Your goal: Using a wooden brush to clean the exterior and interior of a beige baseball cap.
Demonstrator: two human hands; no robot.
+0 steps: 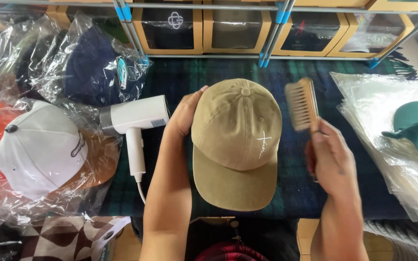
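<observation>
Cap [236,140] between steamer [134,121] left, brush [302,104] right, boxes [226,26] behind

Bright, even daylight fills the frame with only soft shadows. Glare flecks the crinkled clear plastic bags [49,58] at upper left. The wooden bristle brush [302,104] is motion-blurred; the edges bow slightly.
</observation>
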